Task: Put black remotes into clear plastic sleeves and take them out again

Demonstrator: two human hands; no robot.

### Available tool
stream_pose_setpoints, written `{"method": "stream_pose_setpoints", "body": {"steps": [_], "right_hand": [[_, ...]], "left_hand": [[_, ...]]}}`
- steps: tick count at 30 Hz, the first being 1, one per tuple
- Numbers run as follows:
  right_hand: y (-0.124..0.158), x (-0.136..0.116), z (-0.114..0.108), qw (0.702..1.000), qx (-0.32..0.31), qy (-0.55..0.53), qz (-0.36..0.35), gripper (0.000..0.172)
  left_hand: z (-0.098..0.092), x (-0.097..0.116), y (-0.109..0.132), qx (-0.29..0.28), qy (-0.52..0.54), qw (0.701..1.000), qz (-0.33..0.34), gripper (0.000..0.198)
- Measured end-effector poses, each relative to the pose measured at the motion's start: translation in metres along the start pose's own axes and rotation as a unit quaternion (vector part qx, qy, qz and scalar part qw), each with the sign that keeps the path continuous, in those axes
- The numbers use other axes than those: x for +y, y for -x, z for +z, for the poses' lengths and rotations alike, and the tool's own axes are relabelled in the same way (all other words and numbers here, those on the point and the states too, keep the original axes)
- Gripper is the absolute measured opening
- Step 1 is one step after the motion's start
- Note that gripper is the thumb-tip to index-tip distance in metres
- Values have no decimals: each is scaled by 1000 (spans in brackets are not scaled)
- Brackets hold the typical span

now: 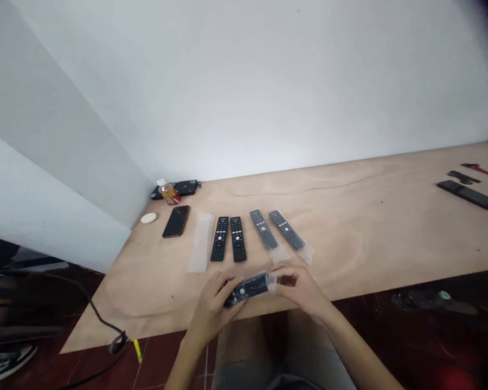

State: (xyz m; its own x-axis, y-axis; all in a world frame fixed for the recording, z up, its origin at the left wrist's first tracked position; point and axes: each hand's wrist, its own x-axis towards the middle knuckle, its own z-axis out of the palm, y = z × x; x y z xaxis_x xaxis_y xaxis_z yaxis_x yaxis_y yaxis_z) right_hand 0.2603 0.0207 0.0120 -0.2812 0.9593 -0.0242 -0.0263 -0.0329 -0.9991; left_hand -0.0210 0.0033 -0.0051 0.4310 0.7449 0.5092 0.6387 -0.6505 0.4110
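Note:
A black remote control (248,289) in a clear plastic sleeve is held over the table's front edge. My left hand (214,303) is wrapped round its left end. At the other end, my right hand (299,287) pinches the loose plastic of the sleeve (272,282). Beyond my hands lie two bare remotes, a left one (219,239) and a right one (238,239), side by side. To their right are two sleeved remotes, one (263,229) beside the other (287,229). An empty plastic sleeve (201,242) lies flat left of the bare remotes.
On the wooden table (350,227), a phone (176,221), a white round lid (148,218), a bottle (168,192) and black boxes (186,187) stand at left. A dark phone-like slab (469,194) and cables (463,177) lie far right. A black cable (101,314) hangs by the left edge.

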Motion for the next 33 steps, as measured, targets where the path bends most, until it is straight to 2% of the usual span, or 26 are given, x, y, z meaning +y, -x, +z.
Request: {"method": "stream_pose_setpoints", "body": {"steps": [4, 9, 14, 19, 21, 25, 27, 30, 33], "right_hand": [[-1, 8, 4, 1000, 18, 16, -2, 20], [4, 8, -1, 999, 12, 19, 30, 22], [6, 4, 1, 1000, -2, 10, 27, 27], [10, 6, -4, 999, 41, -16, 25, 35], [12, 9, -6, 998, 56, -3, 14, 34], [11, 10, -6, 999, 25, -5, -28, 25], [9, 9, -4, 998, 33, -19, -46, 24], [8, 11, -3, 997, 57, -19, -47, 22], [8, 16, -1, 998, 51, -16, -35, 21]], "left_hand": [[-2, 0, -2, 1, -6, 1000, 5, 45], [-7, 0, -3, -28, 35, 999, -9, 42], [-4, 3, -3, -14, 58, 998, -22, 44], [-6, -2, 1, -36, 72, 996, -46, 38], [-8, -4, 2, -41, 74, 995, -60, 34], [-7, -3, 2, -34, 79, 994, -66, 36], [-6, -2, 1, -30, 84, 994, -67, 36], [-5, 0, 0, -30, 82, 994, -59, 37], [-5, 1, 1, -20, 71, 996, -53, 38]]}}
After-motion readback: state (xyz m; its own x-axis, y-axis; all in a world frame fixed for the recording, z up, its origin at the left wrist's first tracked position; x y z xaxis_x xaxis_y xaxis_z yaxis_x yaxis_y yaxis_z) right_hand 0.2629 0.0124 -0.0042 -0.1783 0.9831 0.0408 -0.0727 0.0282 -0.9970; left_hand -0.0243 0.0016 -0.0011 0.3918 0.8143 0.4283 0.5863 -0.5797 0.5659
